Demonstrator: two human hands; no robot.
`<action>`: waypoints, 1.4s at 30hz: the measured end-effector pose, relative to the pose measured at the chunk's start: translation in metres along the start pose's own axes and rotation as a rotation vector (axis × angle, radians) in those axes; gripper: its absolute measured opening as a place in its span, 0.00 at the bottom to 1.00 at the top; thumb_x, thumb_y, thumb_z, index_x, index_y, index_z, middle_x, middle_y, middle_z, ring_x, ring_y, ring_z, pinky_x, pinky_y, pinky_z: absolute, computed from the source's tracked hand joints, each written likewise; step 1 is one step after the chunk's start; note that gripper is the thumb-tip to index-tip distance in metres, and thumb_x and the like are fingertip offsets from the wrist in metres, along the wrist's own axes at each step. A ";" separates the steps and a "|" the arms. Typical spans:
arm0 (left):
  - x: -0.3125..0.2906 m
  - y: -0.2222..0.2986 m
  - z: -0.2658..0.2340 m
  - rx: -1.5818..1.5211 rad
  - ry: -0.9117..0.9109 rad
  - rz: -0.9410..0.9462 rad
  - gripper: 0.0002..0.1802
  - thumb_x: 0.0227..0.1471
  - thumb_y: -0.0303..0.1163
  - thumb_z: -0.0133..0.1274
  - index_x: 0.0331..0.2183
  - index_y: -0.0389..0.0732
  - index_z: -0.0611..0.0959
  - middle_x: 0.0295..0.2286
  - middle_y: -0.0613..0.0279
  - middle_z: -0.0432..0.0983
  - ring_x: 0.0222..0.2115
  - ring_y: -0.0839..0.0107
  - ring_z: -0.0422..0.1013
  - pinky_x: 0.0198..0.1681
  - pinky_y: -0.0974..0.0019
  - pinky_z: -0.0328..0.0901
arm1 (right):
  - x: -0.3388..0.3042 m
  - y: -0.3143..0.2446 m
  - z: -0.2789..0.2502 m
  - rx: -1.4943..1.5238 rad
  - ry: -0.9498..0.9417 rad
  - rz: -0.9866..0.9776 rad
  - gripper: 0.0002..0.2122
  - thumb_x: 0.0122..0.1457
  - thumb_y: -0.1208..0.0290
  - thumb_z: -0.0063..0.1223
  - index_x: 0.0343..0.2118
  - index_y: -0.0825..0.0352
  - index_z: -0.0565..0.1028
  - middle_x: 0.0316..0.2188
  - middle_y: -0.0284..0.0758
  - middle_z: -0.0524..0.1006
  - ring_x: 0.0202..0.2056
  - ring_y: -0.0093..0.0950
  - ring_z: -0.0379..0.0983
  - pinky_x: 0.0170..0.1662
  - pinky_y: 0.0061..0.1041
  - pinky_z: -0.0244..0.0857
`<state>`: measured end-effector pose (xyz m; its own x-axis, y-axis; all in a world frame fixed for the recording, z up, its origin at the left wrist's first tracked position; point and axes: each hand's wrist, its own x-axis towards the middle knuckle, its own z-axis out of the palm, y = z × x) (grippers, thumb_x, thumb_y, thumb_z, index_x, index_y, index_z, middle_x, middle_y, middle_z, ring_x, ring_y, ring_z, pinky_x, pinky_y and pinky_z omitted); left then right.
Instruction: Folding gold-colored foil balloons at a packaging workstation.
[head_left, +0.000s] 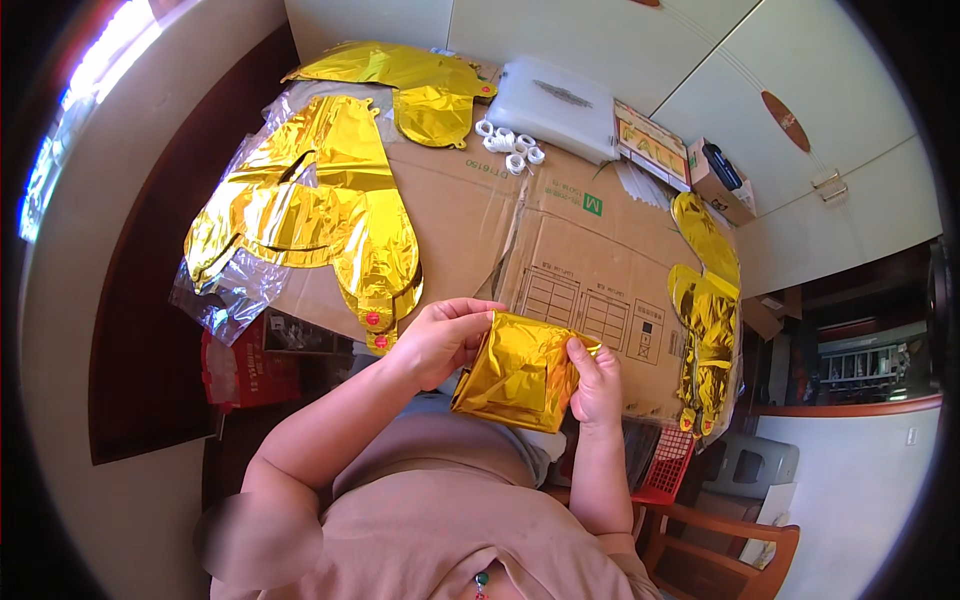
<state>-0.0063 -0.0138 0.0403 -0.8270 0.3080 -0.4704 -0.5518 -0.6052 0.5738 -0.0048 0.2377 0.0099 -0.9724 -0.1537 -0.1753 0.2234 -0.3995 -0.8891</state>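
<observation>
Right at the centre, both hands grip a folded gold foil balloon [515,372], held up above the near edge of the table [590,260], close to the person's chest. Fingers of the left hand [440,338] are curled closed around the balloon's upper left edge, thumb over the top. Fingers of the right hand [597,385] pinch its right edge, thumb pressed on the foil face. The balloon is folded into a rough square, crinkled and shiny, tilted a little down to the left.

Beyond the hands, flattened brown cardboard [560,235] covers the table. On its left part lies a pile of flat gold foil balloons [310,215], some resting on clear plastic wrap [225,295] that hangs over the table's left edge. Further back sits another gold foil piece [415,85]. Near it, a cluster of small white rolls [510,148] lies just beside a white plastic case [555,105]. To the right of the case is a flat printed package [652,145], then a small open cardboard box [722,180]. More gold foil balloons [705,320] drape over the table's right edge. Below the table stand a red basket [665,470] and a wooden chair [720,540].
</observation>
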 end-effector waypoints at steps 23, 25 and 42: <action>-0.005 -0.005 0.007 0.160 0.067 0.109 0.14 0.59 0.29 0.58 0.43 0.31 0.81 0.34 0.63 0.81 0.31 0.78 0.75 0.35 0.75 0.71 | 0.000 0.004 0.000 -0.094 0.056 -0.059 0.07 0.65 0.72 0.56 0.39 0.70 0.80 0.35 0.31 0.82 0.34 0.18 0.76 0.41 0.21 0.70; -0.008 -0.005 0.011 0.225 0.064 0.173 0.15 0.59 0.28 0.58 0.45 0.29 0.80 0.35 0.62 0.81 0.33 0.79 0.75 0.37 0.75 0.71 | -0.001 0.000 0.003 -0.074 0.064 -0.044 0.05 0.65 0.73 0.57 0.38 0.69 0.80 0.34 0.29 0.81 0.33 0.15 0.74 0.40 0.18 0.68; -0.010 -0.006 0.017 0.176 0.120 0.158 0.10 0.59 0.27 0.57 0.42 0.34 0.82 0.32 0.64 0.81 0.27 0.81 0.74 0.29 0.76 0.68 | 0.000 -0.005 0.002 -0.001 0.000 0.000 0.09 0.65 0.70 0.56 0.41 0.71 0.79 0.39 0.35 0.82 0.38 0.23 0.78 0.46 0.25 0.72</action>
<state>0.0029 -0.0007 0.0532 -0.8912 0.1244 -0.4362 -0.4362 -0.4987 0.7490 -0.0059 0.2375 0.0151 -0.9725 -0.1541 -0.1749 0.2232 -0.3991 -0.8893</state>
